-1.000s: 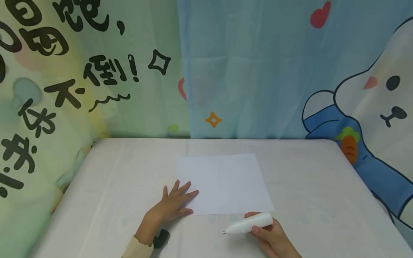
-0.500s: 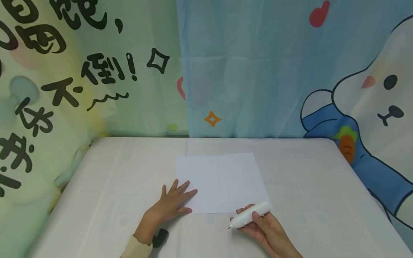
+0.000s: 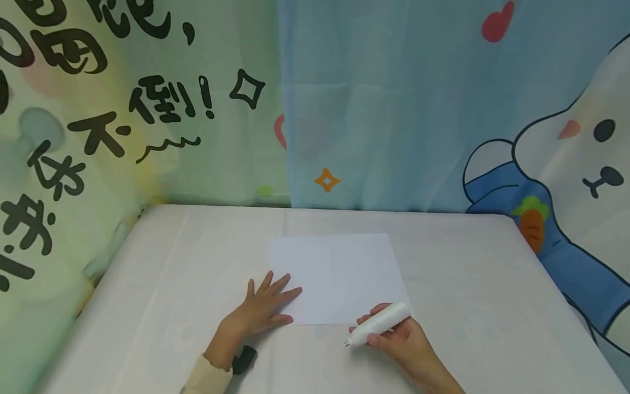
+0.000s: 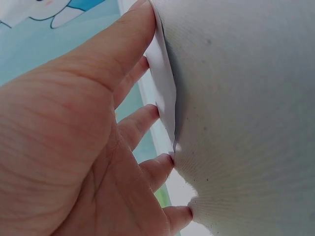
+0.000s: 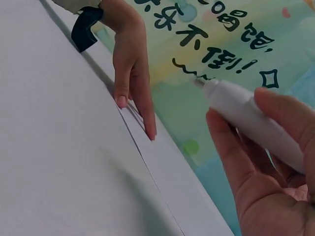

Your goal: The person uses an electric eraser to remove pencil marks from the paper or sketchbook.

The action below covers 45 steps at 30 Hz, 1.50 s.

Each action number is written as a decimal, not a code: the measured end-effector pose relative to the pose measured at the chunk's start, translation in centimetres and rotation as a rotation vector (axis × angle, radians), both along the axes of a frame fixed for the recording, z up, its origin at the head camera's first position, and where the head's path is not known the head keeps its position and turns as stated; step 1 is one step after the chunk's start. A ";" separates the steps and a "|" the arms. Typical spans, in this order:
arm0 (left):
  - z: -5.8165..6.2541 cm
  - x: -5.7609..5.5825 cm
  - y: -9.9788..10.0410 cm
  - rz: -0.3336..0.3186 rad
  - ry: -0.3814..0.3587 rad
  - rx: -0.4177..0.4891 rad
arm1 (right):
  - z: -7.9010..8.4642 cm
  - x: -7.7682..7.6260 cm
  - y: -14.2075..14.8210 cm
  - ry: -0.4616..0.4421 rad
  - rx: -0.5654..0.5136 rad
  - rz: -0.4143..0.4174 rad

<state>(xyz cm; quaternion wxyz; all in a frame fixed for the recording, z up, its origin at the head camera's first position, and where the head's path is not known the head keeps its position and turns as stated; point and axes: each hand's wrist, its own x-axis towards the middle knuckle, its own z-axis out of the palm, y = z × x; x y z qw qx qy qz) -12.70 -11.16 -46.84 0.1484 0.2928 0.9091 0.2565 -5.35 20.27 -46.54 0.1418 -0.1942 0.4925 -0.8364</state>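
Note:
A white sheet of paper [image 3: 344, 273] lies on the table, with a faint thin line near its middle. My left hand [image 3: 266, 306] rests fingers spread on its lower left corner, the thumb at the near edge. In the left wrist view the paper's edge [image 4: 165, 88] lifts slightly beside those fingers. Over the sheet's near right corner, my right hand [image 3: 406, 345] holds a thick white electric eraser [image 3: 381, 324] between thumb and fingers. Its narrow metal tip [image 5: 198, 81] points left and clear of the paper; the right wrist view shows this close up.
A white cloth covers the table [image 3: 197, 262]. Behind it hang a green curtain [image 3: 231, 164] with black lettering and a blue curtain [image 3: 394, 109] with a cartoon bear. A dark band [image 3: 244, 360] sits at the left wrist.
My right hand has risen a little, tilting the electric eraser so its back end points further up. The left hand stays on the paper. The head view has shifted slightly.

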 end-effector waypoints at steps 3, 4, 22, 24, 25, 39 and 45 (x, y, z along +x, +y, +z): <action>0.1 -0.1 -0.1 0.005 0.006 -0.003 | 0.3 -0.9 -0.1 0.014 0.060 -0.075; 0.2 -0.2 -0.1 0.009 0.008 -0.006 | 0.4 -1.3 -0.2 0.024 0.083 -0.098; -0.4 -0.5 -0.1 0.016 0.006 -0.012 | 1.4 -5.1 -0.2 -0.006 0.342 -0.348; -0.4 -0.5 -0.2 0.014 0.004 -0.010 | 1.4 -5.4 -0.3 -0.012 0.371 -0.357; -0.4 -0.6 -0.1 0.011 0.003 -0.009 | 1.3 -5.5 -0.3 -0.012 0.374 -0.361; -0.6 -0.3 0.0 0.021 -0.005 -0.030 | -0.7 -8.9 -1.6 -0.004 0.418 -0.427; -0.3 -0.4 -0.1 0.017 0.005 -0.037 | -1.6 -9.8 -1.9 0.001 0.436 -0.423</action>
